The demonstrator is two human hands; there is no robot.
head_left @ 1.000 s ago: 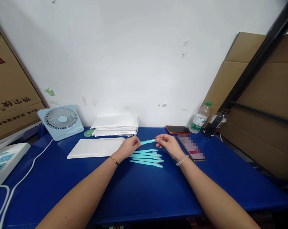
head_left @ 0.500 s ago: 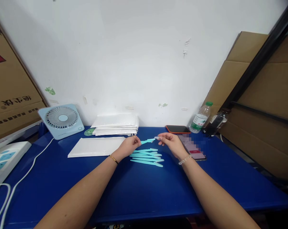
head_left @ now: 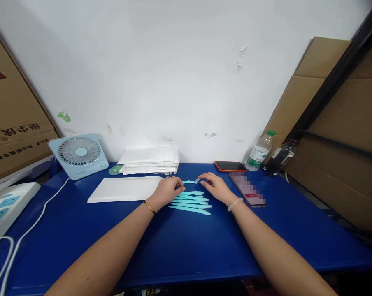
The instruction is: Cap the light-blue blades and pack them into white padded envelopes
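Near the middle of the blue table, my left hand (head_left: 169, 190) is closed at the handle end of a turquoise eyebrow razor (head_left: 189, 181); the fingers hide that end. My right hand (head_left: 215, 186) faces it, with thumb and index finger bent round a small clear blade cap (head_left: 197, 180) at the razor's tip. Whether the cap touches the blade is too small to tell. Just below lie several more turquoise eyebrow razors (head_left: 189, 209) in a loose row, handles to the left and blade ends to the right.
Left of my hands lies a white padded mailer (head_left: 121, 190), with a stack of similar mailers (head_left: 150, 158) behind. A light blue fan (head_left: 81, 154) stands at the left. Two phones (head_left: 231, 166), a water bottle (head_left: 259, 152) and a dark bottle (head_left: 280, 158) are at the right.
The razor in my left hand has come down and lies flatter, showing less of its length. My right hand has shifted slightly left and down with the clear cap.
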